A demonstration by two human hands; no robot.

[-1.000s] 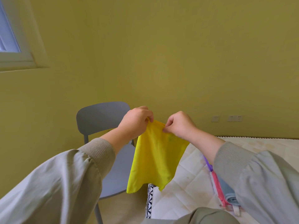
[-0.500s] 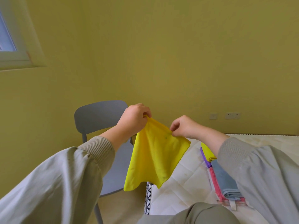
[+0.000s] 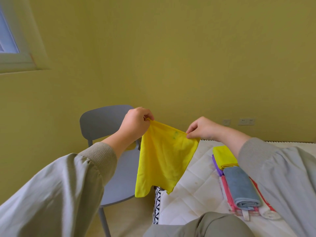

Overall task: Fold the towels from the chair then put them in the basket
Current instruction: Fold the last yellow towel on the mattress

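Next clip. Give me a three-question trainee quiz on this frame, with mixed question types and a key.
1. True or false: the left hand and the right hand each pinch a top corner of the hanging yellow towel.
2. Where does the folded blue towel lie? A) on the chair seat; B) on the mattress, atop pink cloth; C) in a basket.
3. Fill in: the folded towel just beyond the blue one is ____ in colour.
Key: 1 true; 2 B; 3 yellow.
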